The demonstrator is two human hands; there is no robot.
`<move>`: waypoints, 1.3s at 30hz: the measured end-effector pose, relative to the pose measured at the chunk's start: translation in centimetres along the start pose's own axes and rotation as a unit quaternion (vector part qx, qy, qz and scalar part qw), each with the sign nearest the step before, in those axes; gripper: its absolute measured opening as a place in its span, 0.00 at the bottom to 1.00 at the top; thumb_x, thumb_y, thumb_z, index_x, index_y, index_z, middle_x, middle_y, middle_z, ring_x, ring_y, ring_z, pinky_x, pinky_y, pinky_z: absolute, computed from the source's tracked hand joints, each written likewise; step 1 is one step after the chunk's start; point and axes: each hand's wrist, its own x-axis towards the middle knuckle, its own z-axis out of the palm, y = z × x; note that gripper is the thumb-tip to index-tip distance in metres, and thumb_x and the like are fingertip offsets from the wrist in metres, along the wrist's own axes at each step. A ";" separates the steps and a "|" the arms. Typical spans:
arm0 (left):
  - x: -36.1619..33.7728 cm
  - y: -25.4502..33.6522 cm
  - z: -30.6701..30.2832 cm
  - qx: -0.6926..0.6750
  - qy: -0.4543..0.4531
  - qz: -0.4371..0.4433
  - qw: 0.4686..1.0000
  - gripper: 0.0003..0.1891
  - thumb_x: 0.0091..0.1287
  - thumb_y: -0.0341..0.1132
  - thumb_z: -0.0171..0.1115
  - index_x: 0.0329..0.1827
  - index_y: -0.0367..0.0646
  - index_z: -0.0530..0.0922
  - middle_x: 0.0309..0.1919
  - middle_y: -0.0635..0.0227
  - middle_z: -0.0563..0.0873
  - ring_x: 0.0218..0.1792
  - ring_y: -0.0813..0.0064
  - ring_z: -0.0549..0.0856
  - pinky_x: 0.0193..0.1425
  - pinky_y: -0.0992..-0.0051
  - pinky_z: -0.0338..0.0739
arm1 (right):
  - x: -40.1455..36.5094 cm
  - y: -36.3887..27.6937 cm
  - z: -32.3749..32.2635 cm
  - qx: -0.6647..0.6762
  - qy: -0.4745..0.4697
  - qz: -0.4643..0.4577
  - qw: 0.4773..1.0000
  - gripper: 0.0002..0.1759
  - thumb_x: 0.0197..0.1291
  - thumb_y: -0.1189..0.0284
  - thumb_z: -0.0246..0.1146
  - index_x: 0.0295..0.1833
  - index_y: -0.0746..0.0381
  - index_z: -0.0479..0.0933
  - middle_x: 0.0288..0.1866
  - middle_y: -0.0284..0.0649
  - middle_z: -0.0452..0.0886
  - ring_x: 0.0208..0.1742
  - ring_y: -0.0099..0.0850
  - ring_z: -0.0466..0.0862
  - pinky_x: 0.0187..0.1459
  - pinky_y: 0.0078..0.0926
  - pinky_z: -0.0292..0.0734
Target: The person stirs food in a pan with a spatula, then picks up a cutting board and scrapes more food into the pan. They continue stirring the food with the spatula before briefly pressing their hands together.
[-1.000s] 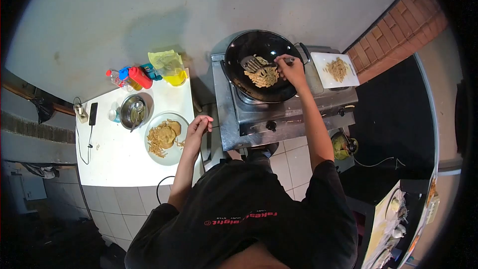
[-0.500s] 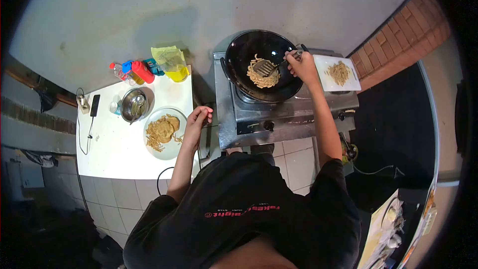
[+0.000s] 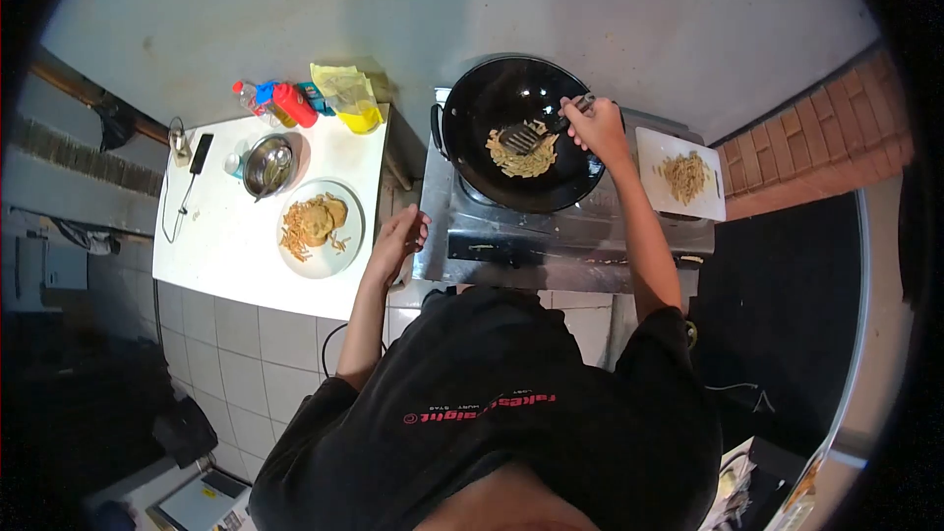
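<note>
My right hand (image 3: 595,128) is closed around the handle of a black slotted spatula (image 3: 523,140). Its blade rests on pale cut strips of food (image 3: 521,159) in the bottom of a black wok (image 3: 570,187). The wok sits on a metal gas stove (image 3: 511,270). My left hand (image 3: 395,241) hovers between the table and the stove, fingers loosely bent and a little apart, with nothing visible in it. Nearest to it is a white plate (image 3: 351,248) holding fried strips and a browned, rounded piece of food (image 3: 317,221).
A white cutting board (image 3: 649,146) with more strips (image 3: 683,177) lies right of the wok. On the white table (image 3: 221,251) stand a metal bowl (image 3: 261,175), a red bottle (image 3: 295,105), a yellow packet (image 3: 352,98) and a black phone-like object (image 3: 201,153). A brick ledge (image 3: 806,138) borders the right.
The view has shifted and turned slightly. The strips in the wok lie more spread around the spatula blade. My left hand's fingers have loosened from a pinch-like pose.
</note>
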 end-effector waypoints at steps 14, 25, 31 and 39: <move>6.9 -7.0 3.0 0.096 -0.016 -0.067 0.993 0.29 0.72 0.61 0.51 0.19 0.49 0.73 0.13 0.83 0.66 0.13 0.88 0.60 0.18 0.81 0.47 | -6.2 1.1 -3.3 -0.054 0.016 -0.072 0.996 0.21 0.64 0.61 0.64 0.26 0.68 0.77 0.12 0.41 0.69 0.15 0.24 0.68 0.21 0.27 0.63; 9.4 -9.4 2.9 0.120 0.001 -0.062 0.991 0.34 0.73 0.61 0.49 0.12 0.46 0.70 0.09 0.77 0.67 0.11 0.84 0.64 0.18 0.79 0.52 | -3.0 -5.6 -4.2 -0.209 -0.033 -0.097 0.973 0.22 0.57 0.59 0.65 0.23 0.68 0.79 0.19 0.55 0.76 0.26 0.52 0.81 0.33 0.43 0.76; 9.4 -9.9 3.5 0.155 0.033 0.025 0.987 0.34 0.72 0.62 0.48 0.12 0.47 0.67 0.10 0.77 0.67 0.12 0.84 0.63 0.17 0.79 0.51 | -1.5 -4.9 -3.3 -0.252 -0.054 -0.108 0.960 0.21 0.56 0.59 0.65 0.23 0.67 0.80 0.19 0.54 0.77 0.26 0.51 0.81 0.33 0.40 0.77; 9.3 -9.6 4.3 0.172 0.077 0.058 0.980 0.35 0.72 0.62 0.48 0.11 0.46 0.68 0.09 0.76 0.67 0.11 0.83 0.64 0.18 0.77 0.53 | -0.6 -1.3 -1.3 -0.166 -0.055 -0.105 0.979 0.20 0.54 0.62 0.66 0.23 0.70 0.79 0.16 0.53 0.74 0.18 0.48 0.77 0.26 0.36 0.73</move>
